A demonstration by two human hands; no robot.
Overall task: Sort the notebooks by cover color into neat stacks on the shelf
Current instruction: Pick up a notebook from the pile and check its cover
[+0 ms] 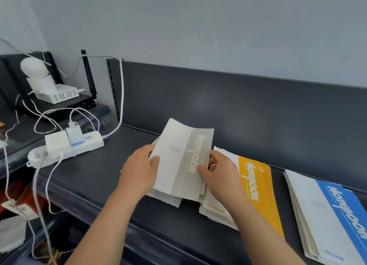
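Three stacks of notebooks are carried by the dark shelf [111, 177]: a grey stack [166, 198] at the left, a yellow stack [256, 187] just beside it, and a blue stack [327, 215] apart at the right. One grey notebook [182, 161] is held tilted just over the grey stack. The grip of the left hand [139, 169] is clamped on its left edge, and that of the right hand [220, 175] on its right edge, with each thumb laid on the cover. A white power strip [79, 145] is seen near the shelf's left end.
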